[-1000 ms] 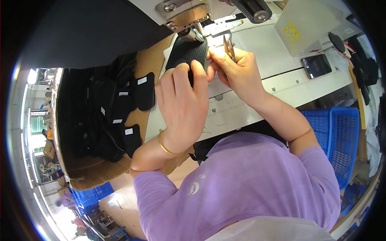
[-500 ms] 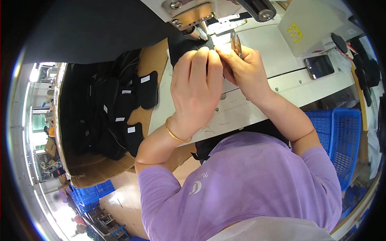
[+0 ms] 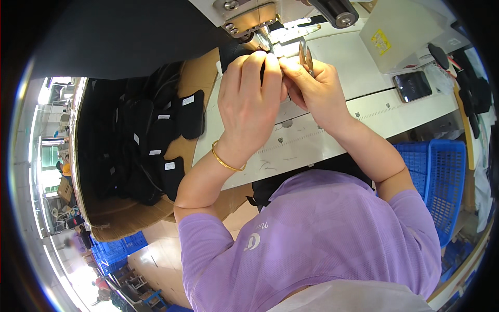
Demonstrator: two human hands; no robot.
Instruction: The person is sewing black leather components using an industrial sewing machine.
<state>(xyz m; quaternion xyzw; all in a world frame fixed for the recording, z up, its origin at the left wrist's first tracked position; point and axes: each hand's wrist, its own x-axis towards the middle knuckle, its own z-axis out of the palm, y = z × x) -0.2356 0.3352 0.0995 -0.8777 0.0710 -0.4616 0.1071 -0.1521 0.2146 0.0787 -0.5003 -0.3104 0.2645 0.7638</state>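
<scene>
At the sewing machine head (image 3: 250, 22), a black fabric piece (image 3: 233, 51) lies beneath the presser foot (image 3: 258, 42). My left hand (image 3: 248, 96), a gold bangle at its wrist, is closed on the near edge of this piece with fingers bent; much of the fabric is hidden behind them. Close beside it, my right hand (image 3: 323, 96) holds small metal thread snips (image 3: 306, 58), blades pointing up and away from me. Its thumb and forefinger meet at the fabric's edge, by the left fingertips. Whether they pinch the cloth too is hard to make out.
Left of the white machine table (image 3: 270, 156), a cardboard box (image 3: 117, 229) holds several black pieces (image 3: 191, 115) with white labels. A phone (image 3: 412, 86) lies on the right of the table. Blue plastic crates (image 3: 446, 182) stand at the right, another blue crate (image 3: 119, 252) at lower left.
My left hand has shifted slightly up and left, toward the presser foot, and less of the black fabric shows. My right hand stays nearly in place with the snips.
</scene>
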